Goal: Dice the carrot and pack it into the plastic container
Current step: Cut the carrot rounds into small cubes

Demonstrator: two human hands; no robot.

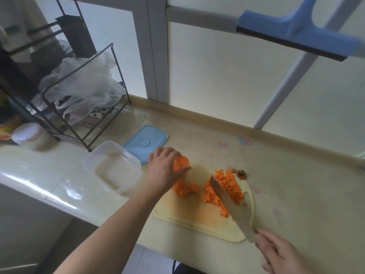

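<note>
Nearest, the right hand [280, 254] is gripping the knife [229, 204] by its handle, the blade lying across the heap of diced carrot [227, 186] on the cutting board [197, 216]. Farther in, the left hand [165, 167] is curling around a carrot piece [180, 162] above the board's far left corner. Beside it on the desk [296, 184], the plastic container [112, 167] is standing open, its blue lid [145, 142] lying just behind.

My counter [59, 186] is glossy, light streaking along its rounded edge, and the container [112, 167] on it is clear, smooth plastic beside its opaque blue plastic lid [146, 142]. The cutting board [197, 216] looks matt, pale plastic (stained orange in the middle); my knife [231, 206] has a dull grey metal blade. The rack [83, 91] is thin black wire holding filmy, crinkled plastic bags [83, 84].
</note>
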